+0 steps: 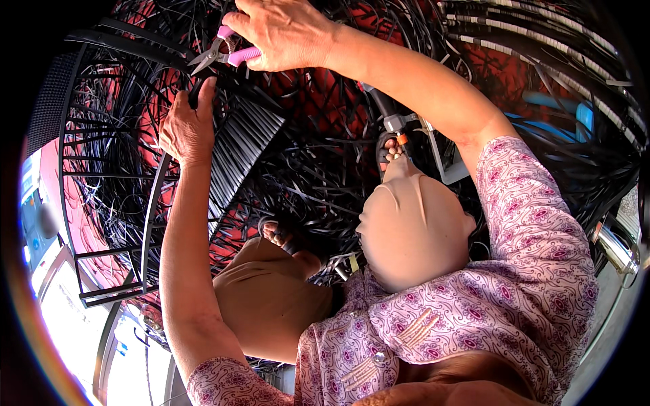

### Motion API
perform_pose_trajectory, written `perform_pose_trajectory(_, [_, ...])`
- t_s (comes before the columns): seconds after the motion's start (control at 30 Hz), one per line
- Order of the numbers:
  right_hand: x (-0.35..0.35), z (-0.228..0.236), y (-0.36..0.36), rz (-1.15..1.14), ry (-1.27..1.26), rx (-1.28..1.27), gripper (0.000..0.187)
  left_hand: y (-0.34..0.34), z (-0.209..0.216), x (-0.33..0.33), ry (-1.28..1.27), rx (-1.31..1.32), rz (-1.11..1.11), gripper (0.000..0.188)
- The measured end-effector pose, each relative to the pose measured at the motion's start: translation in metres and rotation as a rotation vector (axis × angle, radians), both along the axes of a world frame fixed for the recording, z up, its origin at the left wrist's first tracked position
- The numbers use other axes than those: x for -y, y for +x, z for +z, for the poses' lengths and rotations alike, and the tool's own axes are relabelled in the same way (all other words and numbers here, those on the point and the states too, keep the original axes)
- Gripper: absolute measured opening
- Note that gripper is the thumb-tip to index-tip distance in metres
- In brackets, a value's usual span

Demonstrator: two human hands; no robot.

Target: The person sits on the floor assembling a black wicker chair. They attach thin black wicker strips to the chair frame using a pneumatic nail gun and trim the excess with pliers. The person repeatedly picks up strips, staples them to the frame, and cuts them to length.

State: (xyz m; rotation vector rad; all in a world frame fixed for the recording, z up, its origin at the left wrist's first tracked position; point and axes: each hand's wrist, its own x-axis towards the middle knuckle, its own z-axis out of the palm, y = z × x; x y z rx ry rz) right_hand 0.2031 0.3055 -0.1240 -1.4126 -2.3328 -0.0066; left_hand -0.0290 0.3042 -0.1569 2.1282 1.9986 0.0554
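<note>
Near the top of the picture, left of centre, the right hand (288,35) has its grip wrapped on the pink handles of some snips (215,53); their slightly parted blades reach out beyond the fingers, toward the lower left. Just below those tips, the left hand (188,132) points up beside something dark; whether its grip closes on that, I cannot tell. To its right slopes a ribbed black panel (247,139), near loose black strips (325,159).

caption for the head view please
Right hand holds pink-handled snips near the left hand, amid black strips.
</note>
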Motion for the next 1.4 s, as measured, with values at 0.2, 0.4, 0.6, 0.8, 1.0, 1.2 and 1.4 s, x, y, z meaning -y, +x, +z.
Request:
perform_pose_trajectory(0.2, [0.005, -0.001, -0.006, -0.036, 0.157, -0.054, 0.049, -0.001, -0.005, 0.000, 0.109, -0.003, -0.032, 0.074])
perform_pose_trajectory(0.4, [-0.002, -0.020, -0.007, -0.056, 0.243, 0.099, 0.056, -0.006, -0.012, -0.003, 0.168, 0.019, -0.052, 0.072])
perform_pose_trajectory(0.6, [0.001, -0.008, -0.019, 0.019, 0.121, -0.170, 0.050, -0.003, 0.002, 0.000, 0.055, -0.018, -0.023, 0.072])
perform_pose_trajectory(0.8, [0.003, -0.030, -0.016, -0.079, 0.192, 0.027, 0.053, -0.008, 0.001, -0.001, 0.091, 0.009, -0.070, 0.071])
perform_pose_trajectory(1.0, [0.009, -0.028, -0.020, -0.090, 0.116, -0.022, 0.047, -0.013, -0.002, 0.003, 0.192, 0.033, -0.107, 0.070])
perform_pose_trajectory(1.2, [0.016, -0.043, -0.005, -0.165, -0.200, -0.170, 0.057, -0.023, 0.002, -0.001, 0.043, 0.104, -0.171, 0.063])
perform_pose_trajectory(1.4, [0.023, -0.037, 0.001, -0.178, -0.542, -0.368, 0.060, -0.031, -0.008, -0.028, -0.014, 0.111, -0.132, 0.060])
